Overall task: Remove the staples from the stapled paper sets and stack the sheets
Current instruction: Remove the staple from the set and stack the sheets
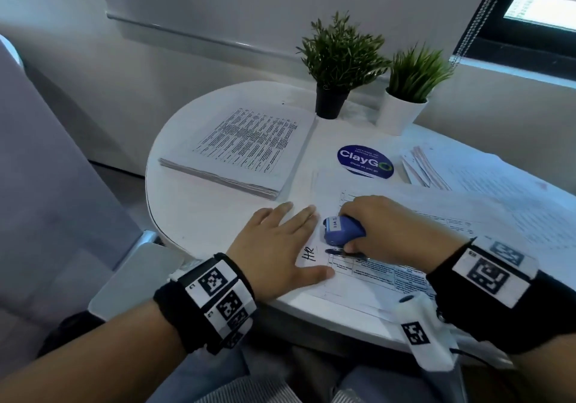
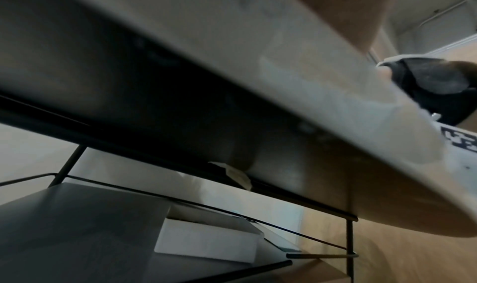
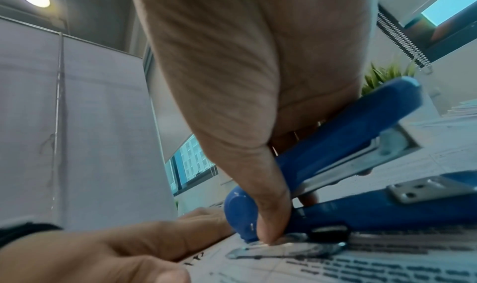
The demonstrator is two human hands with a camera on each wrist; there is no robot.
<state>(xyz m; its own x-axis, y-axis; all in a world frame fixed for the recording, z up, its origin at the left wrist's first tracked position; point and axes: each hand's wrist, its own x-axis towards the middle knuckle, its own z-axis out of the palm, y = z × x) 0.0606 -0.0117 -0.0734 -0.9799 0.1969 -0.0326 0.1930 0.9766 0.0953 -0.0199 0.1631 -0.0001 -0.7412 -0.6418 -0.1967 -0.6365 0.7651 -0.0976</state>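
Head view: a round white table (image 1: pixel 199 215) stands by a grey wall with lowered blinds; 2 potted plants (image 1: pixel 339 63) sit at its far edge. Near centre, the left hand (image 1: pixel 277 247) lies flat, fingers straight, on the stapled paper set (image 1: pixel 374 271). The right hand (image 1: pixel 392 228) grips a blue stapler (image 1: pixel 341 231) upon it. A stack of sheets (image 1: pixel 246 147) lies far left.

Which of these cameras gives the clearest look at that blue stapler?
The right wrist view: the blue stapler fills the frame, its metal tail on the stapled paper, gripped by the right hand. The head view shows only its end beneath the hand. The left wrist view misses it.
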